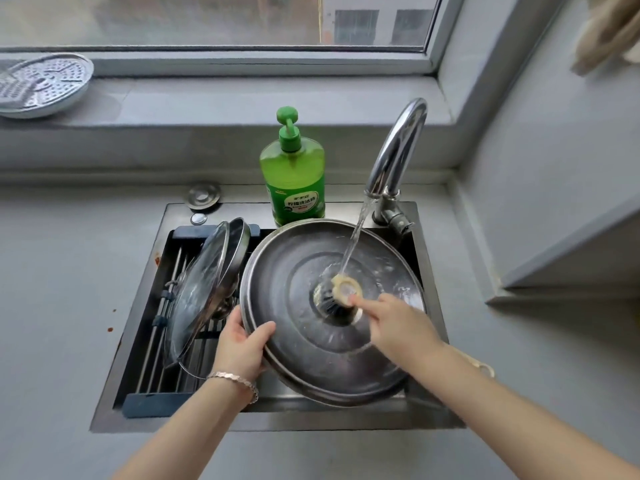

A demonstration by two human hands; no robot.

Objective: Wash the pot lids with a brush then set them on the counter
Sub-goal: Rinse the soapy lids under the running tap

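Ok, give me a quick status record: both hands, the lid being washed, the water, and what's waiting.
left hand: grips the left rim of the metal lid
right hand: holds the brush, bristles on the lid's centre
metal lid: held tilted over the sink
water: running from the faucet onto the lid by the brush
waiting: glass lid leaning on the rack, second lid behind it
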